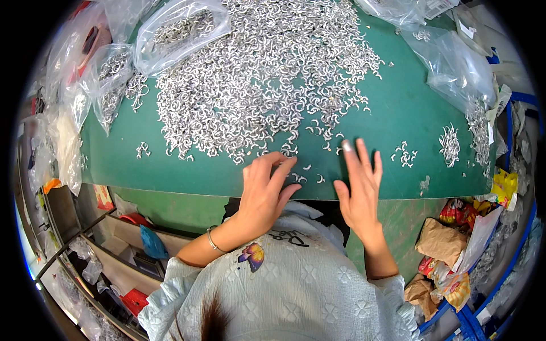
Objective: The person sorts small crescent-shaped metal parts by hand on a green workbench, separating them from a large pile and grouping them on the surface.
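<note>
A wide heap of small silver curved metal pieces [227,96] covers much of the green tabletop [398,108]. My left hand [263,190] is at the heap's near edge, fingers bent, the thumb apart from the index finger. Beside its fingertips lie a few loose curved pieces [298,178]. My right hand [362,184] is to the right of these, its fingers stretched out over the tabletop and nothing visible in them. Whether its fingertips touch a piece I cannot tell.
Clear plastic bags [182,31] holding metal pieces stand at the far left. Small groups of pieces [405,154] and a denser pile [449,146] lie at the right. Another clear bag [455,68] rests at the far right. Drawers [128,238] are below left; paper packages [441,241] below right.
</note>
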A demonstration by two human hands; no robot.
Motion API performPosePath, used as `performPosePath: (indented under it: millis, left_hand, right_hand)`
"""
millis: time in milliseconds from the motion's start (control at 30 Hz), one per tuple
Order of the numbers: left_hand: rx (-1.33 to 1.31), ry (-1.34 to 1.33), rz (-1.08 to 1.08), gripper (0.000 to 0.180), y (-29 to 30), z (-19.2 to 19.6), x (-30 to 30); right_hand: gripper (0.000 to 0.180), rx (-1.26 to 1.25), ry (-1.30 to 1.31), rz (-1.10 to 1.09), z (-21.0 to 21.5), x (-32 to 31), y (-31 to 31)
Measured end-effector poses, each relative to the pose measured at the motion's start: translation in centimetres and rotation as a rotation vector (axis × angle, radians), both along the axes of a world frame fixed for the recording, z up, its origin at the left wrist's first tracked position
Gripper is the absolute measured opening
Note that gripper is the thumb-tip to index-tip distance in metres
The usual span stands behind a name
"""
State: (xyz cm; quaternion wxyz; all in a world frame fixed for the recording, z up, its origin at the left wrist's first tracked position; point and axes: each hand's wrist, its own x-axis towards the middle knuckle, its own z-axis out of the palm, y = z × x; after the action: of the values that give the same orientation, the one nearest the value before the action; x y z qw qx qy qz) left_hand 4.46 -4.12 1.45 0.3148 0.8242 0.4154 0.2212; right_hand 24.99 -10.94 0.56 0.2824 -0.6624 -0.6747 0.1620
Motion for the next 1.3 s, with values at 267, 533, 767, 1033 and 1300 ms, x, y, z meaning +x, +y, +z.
performPosePath:
  millis: [267, 533, 767, 1033, 1300]
  left_hand:
    - [0.153, 0.067, -0.084, 0.044, 0.2, -0.1, 0.8]
    - [0.087, 0.042, -0.127, 0.044, -0.2, -0.9, 0.7]
    - [0.149, 0.11, -0.135, 0.041, 0.4, -0.9, 1.8]
    - [0.089, 0.067, -0.105, 0.041, 0.8, -0.7, 1.6]
    - [0.133, 0.082, -0.048, 0.042, 1.4, -0.9, 1.4]
  right_hand:
    - [0.057, -0.008, 0.053, 0.046, 0.3, -0.3, 0.2]
    - [0.05, -0.011, 0.118, 0.145, 0.4, -0.2, -0.2]
    - [0.051, -0.025, 0.035, 0.074, 0.3, 0.2, 2.0]
    - [0.051, -0.006, 0.068, 0.113, 0.4, 0.6, 2.3]
    - [0.052, 0.017, 0.114, 0.141, 0.1, 0.5, 1.1]
